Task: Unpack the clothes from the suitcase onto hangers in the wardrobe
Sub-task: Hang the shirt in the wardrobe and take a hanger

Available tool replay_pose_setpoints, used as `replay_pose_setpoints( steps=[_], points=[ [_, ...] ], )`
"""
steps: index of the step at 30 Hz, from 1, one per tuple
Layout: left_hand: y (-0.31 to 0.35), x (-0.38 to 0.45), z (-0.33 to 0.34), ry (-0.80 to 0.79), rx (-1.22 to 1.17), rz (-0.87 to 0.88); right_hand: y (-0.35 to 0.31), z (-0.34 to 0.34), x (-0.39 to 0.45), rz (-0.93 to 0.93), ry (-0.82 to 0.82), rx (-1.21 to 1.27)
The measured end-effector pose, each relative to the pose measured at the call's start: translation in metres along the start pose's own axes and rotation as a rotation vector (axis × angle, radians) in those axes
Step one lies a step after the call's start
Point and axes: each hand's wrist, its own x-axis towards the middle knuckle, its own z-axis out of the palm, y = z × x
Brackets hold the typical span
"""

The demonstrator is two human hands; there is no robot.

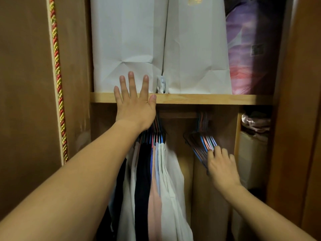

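Left hand raised flat against the front edge of the wooden shelf, fingers straight and spread, holding nothing; apparently bracing. Right hand lower and to the right, fingers curled onto the near ends of a bunch of empty hangers; grip closing on the nearest few, though whether one is fully pinched or merely touched cannot be told.

Empty hangers hung from the rail just above and left of the right grip, fanned down toward it. Thin, coated-wire type by appearance, in blue, pink and pale tones. Judged light and stiff but springy, packed close and prone to tangling hook in hook. Best taken by one shoulder arm near its end, then slid apart from its neighbours before lifting the hook off the rail. Pulling the whole bunch likely to drag several loose.

Hung clothes directly below the left wrist, well left of the right grip, with a bare gap of rail between: white, navy, pink and light blue garments, soft and limp, likely to slip off smooth hangers if tilted.

Suitcase not in view; garments still to be unpacked not seen.

White paper bags standing on the shelf just beyond the left fingertips. Folded items in a side compartment right of the right grip.
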Motion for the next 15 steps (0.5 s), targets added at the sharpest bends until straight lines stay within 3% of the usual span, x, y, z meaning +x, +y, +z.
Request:
replay_pose_setpoints(
  steps=[10,15],
  points=[
    [-0.002,0.0,-0.001,-0.007,-0.005,0.004,0.0,-0.006,0.005,0.051,-0.088,0.035],
    [-0.001,0.0,0.0,-0.005,-0.007,-0.001,-0.004,-0.023,0.015,0.103,-0.075,0.244]
  ],
)
